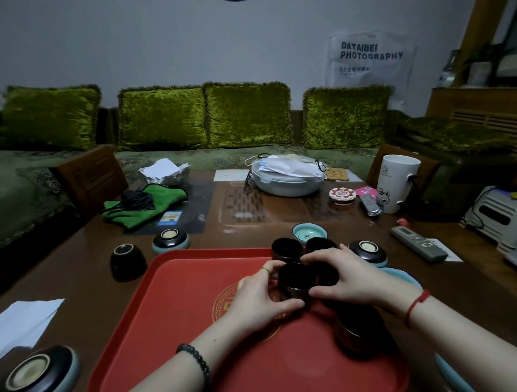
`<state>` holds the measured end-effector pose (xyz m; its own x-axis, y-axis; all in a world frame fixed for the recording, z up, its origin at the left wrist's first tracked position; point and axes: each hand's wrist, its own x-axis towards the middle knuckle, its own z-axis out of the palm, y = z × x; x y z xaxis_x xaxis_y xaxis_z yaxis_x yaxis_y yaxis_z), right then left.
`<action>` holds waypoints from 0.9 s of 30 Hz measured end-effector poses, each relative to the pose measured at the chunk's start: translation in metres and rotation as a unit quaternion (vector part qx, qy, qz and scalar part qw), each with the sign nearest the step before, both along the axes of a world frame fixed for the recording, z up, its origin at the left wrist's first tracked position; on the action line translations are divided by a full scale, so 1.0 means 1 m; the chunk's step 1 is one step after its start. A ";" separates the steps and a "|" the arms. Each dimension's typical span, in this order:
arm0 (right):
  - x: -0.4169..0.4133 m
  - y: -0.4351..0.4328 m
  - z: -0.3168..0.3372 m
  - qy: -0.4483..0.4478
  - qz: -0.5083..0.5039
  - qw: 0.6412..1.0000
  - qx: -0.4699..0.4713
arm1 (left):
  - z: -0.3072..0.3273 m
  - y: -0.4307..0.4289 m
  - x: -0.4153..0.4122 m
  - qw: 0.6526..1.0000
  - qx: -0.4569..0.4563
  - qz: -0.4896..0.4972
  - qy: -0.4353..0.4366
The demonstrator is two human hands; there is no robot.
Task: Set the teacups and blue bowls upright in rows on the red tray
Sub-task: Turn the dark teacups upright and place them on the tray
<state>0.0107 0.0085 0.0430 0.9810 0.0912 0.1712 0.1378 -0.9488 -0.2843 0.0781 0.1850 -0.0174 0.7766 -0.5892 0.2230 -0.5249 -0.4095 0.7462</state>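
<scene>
Clamping a small dark glossy teacup (295, 282) from both sides: left hand (262, 293) curled round its left wall with the ringed finger up at the rim, right hand (348, 279) wrapped over the right wall, index finger across the far lip and thumb low on the near side. Cup mouth-up over the middle of the flat red plastic tray (186, 326), contact with the tray floor hidden by fingers. Two-handed hold probably for steadying and squaring it into a row behind a pair of upright dark cups (286, 250) side by side at the tray's far edge, inside the rim or just beyond hard to tell. Another dark cup (361, 333), blurred, on the tray's near right part under the right forearm. Farther out on the brown wooden tabletop (85, 277): an overturned dark teacup (127, 261) left of the tray, an overturned blue-sided bowl (171, 241) just beyond it, a second overturned bowl (367, 252) past the right hand, a third overturned bowl (41, 370) at the near left corner, all foot-up and seemingly awaiting flipping. One pale blue bowl (310, 232) already mouth-up behind the pair. Much of the tray bare, plenty left to place.
</scene>
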 end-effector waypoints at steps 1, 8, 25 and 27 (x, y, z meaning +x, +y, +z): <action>0.000 0.000 0.000 0.000 0.000 1.000 -0.002 | 0.000 0.000 0.000 1.000 0.003 -0.001 0.000; -0.001 0.001 0.002 0.018 -0.004 1.000 -0.006 | 0.001 -0.001 -0.001 1.000 0.011 -0.006 0.010; 0.041 0.099 0.021 -0.062 0.102 0.986 0.115 | 0.028 0.108 0.035 0.994 -0.013 0.100 -0.041; 0.051 0.114 0.018 -0.060 0.107 0.983 0.135 | 0.030 0.129 0.044 0.991 -0.007 0.132 -0.039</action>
